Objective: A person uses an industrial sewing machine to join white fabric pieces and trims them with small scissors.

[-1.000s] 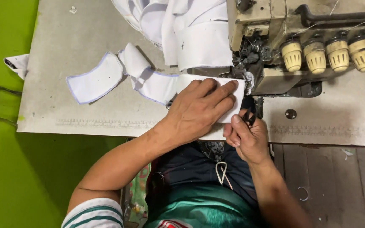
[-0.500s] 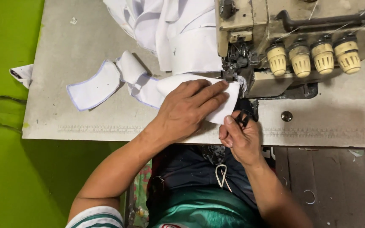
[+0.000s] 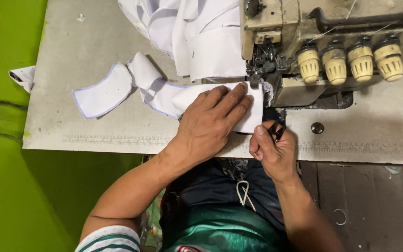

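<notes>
My left hand lies flat with fingers spread on a white fabric piece, pressing it to the table just in front of the needle area of an overlock sewing machine. My right hand is closed around a small dark tool, likely thread snips, at the fabric's near right corner. A chain of white fabric pieces with blue stitched edges trails left from under my left hand.
A heap of white cloth lies behind the machine's left side. Several cream tension knobs line the machine front. The grey table ends at a green floor on the left; wooden boards lie at the right.
The view has drifted slightly, so the table sits lower and more to the right. My left hand stays flat on the fabric; my right hand stays at its corner with the snips.
</notes>
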